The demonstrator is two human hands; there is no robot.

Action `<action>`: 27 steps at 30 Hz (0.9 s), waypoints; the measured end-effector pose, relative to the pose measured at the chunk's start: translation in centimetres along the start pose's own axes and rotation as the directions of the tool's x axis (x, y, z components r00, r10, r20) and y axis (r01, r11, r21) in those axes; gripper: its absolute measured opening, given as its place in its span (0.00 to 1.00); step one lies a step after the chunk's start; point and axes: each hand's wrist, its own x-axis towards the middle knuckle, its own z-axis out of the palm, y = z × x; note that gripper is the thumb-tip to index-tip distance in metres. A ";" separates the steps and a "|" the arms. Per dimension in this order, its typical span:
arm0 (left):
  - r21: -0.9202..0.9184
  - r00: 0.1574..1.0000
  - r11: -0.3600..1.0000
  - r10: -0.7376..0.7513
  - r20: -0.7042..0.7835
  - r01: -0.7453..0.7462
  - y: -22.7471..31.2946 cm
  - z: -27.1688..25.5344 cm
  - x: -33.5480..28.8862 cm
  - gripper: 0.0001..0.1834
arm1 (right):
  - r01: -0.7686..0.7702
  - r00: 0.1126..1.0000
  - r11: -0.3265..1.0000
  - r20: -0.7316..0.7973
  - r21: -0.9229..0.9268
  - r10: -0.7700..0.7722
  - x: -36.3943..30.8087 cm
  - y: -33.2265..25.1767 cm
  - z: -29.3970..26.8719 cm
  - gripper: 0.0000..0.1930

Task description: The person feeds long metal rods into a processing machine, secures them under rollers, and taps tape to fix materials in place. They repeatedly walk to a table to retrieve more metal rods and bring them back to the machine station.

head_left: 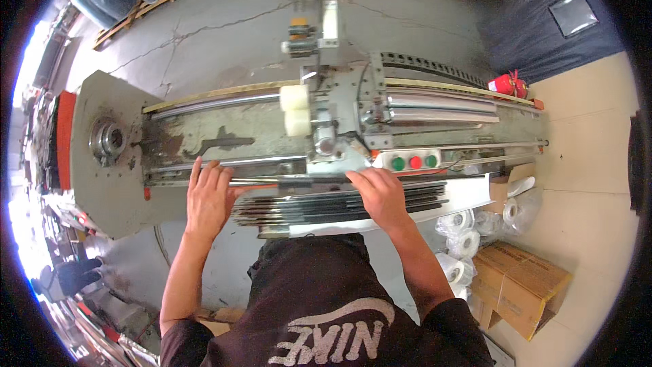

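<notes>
Level above the machine's front edge, my two hands hold a slim rod (295, 182), metallic toward the left and dark along the middle. It is slightly blurred, and I cannot tell whether it is one rod or two side by side. My left hand (209, 197) is closed around the left end. My right hand (382, 197) grips farther along, its fingers curled over the dark part. Just below lies a row of similar rods (339, 207) with bare metal ends and black middles, spread on a white sheet (468, 194) in front of my body.
A long machine bed (251, 122) spans the view, with a carriage (339, 122), rails, a white roller (295, 110) and a panel of green and red buttons (407, 162). A dark hooked tool (221, 141) lies on it. Wrapped rolls (464, 243) and a cardboard box (519, 282) stand right.
</notes>
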 end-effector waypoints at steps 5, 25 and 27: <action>-0.175 0.988 0.981 0.057 -0.146 -0.082 1.3 1.7 7.0 0.14 | 0.117 0.990 0.993 -0.080 0.023 -0.115 6.1 7.1 -2.4 0.16; -0.165 0.982 0.986 0.064 0.175 -0.034 -0.8 5.5 18.4 0.08 | -0.007 0.991 0.970 -0.129 0.242 0.039 12.0 10.4 3.1 0.19; -0.180 0.968 0.984 0.061 0.241 -0.017 -1.1 5.5 17.8 0.09 | 0.117 0.990 0.972 -0.100 0.204 -0.099 13.2 7.0 3.9 0.19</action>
